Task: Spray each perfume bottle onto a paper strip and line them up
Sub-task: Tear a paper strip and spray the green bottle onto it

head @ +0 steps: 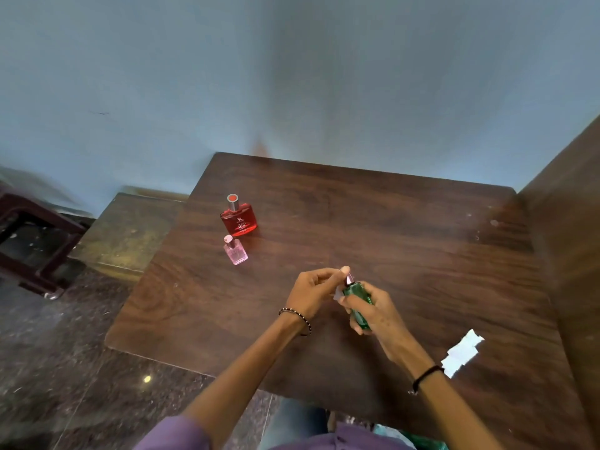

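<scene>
My right hand (376,311) grips a green perfume bottle (357,295) over the middle of the wooden table (406,228). My left hand (316,289) pinches the bottle's top, and a small white paper strip (338,294) shows just under its fingers. A red perfume bottle (239,218) with a silver cap stands upright at the table's far left. A smaller pink bottle (236,251) stands just in front of the red one. Several white paper strips (462,352) lie in a loose pile at the right, beside my right wrist.
A blue wall rises behind the table. A low greenish bench (130,232) sits left of the table, and a dark stool (35,241) stands farther left on the speckled floor. A wooden panel (571,222) borders the table's right side.
</scene>
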Demonstrator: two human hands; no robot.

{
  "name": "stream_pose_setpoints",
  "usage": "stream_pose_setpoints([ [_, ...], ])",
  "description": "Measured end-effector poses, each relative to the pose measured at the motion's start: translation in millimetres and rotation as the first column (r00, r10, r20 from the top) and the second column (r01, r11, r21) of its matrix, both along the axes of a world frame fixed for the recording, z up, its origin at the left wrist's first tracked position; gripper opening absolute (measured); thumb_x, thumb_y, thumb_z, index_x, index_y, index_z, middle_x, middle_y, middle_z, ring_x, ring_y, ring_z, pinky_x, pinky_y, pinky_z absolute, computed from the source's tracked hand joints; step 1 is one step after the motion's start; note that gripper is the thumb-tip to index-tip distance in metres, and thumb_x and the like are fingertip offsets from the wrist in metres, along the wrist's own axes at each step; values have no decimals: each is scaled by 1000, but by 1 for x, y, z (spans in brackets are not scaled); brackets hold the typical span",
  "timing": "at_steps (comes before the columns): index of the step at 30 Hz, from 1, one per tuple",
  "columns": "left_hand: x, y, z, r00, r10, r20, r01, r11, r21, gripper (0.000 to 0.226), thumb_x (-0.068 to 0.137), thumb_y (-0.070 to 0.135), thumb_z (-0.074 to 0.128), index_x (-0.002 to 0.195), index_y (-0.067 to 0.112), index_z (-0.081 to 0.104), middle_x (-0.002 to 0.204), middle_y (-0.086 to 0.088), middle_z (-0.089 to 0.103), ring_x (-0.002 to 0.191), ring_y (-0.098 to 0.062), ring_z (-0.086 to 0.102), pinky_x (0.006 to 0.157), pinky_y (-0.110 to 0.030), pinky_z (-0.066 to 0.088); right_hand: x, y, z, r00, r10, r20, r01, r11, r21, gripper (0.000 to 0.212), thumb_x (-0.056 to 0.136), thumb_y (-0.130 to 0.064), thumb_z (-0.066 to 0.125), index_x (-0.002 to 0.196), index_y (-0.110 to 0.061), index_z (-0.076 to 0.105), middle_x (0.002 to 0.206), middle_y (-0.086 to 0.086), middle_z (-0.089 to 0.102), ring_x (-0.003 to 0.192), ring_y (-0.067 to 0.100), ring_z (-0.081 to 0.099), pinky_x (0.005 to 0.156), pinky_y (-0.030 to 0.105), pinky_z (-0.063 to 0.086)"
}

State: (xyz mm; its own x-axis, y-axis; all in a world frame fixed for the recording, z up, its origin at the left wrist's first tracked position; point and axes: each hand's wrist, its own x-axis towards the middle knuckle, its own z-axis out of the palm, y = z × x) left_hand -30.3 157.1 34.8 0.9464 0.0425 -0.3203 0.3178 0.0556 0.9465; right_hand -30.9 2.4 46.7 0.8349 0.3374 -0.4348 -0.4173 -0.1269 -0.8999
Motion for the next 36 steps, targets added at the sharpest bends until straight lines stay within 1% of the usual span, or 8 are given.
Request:
stream_pose_setpoints([
  [4,4,-7,4,1000,19,12,-19,1000,-20,37,88,36,70,89,0,76,94,-26,73,79,-18,67,84,-41,55,-1,-3,-6,992,-25,120,34,997,-71,11,88,-23,74,94,-19,65,65,-3,61,47,21,48,44,30,38],
  [8,8,-15,5,999,37,13,-38,996,79,40,78,53,74,83,14,80,86,-13,77,84,-21,73,91,-47,56,-1,-7,-14,951,-2,310,109,939,-327,26,77,-51,72,94,-34,62,70,-4,68,54,17,60,49,38,50],
  [13,17,-16,12,973,227,30,-229,967,107,31,79,46,76,76,16,81,75,-13,76,69,-15,64,76,-40,59,3,-13,-7,882,104,460,165,846,-507,27,77,-36,77,99,-33,61,71,-10,67,59,9,62,56,32,53],
  [15,21,-13,20,973,231,9,-231,971,69,28,83,37,75,78,10,80,69,-5,74,64,-10,61,66,-29,54,2,-15,-4,915,49,399,129,904,-408,24,78,-34,79,95,-32,61,65,-6,66,46,13,58,48,30,49],
  [18,24,-9,25,981,193,-5,-193,980,51,31,87,33,71,85,3,79,63,2,70,58,-2,60,62,-20,53,0,-17,0,977,-69,201,83,995,-63,23,80,-28,83,95,-29,66,70,-4,65,40,20,49,43,26,40],
  [24,27,-10,23,986,168,-23,-167,985,40,33,88,34,69,91,3,78,83,-11,76,73,-8,72,70,-29,57,-1,-23,12,999,-47,-15,49,953,300,34,86,-35,70,117,-22,66,89,10,68,46,17,44,41,23,35],
  [30,27,-15,24,988,153,-36,-152,988,27,34,89,36,67,94,4,77,90,-11,77,82,-12,73,78,-38,57,4,-27,14,994,-106,4,100,949,298,32,89,-30,73,121,-24,67,81,13,69,42,20,47,43,25,31],
  [36,30,-16,24,989,146,-24,-144,989,41,31,91,31,66,93,3,78,89,-13,75,74,-10,69,73,-32,57,9,-31,18,982,-184,-35,186,936,298,37,92,-19,68,128,-18,60,73,15,67,53,24,58,51,30,51],
])
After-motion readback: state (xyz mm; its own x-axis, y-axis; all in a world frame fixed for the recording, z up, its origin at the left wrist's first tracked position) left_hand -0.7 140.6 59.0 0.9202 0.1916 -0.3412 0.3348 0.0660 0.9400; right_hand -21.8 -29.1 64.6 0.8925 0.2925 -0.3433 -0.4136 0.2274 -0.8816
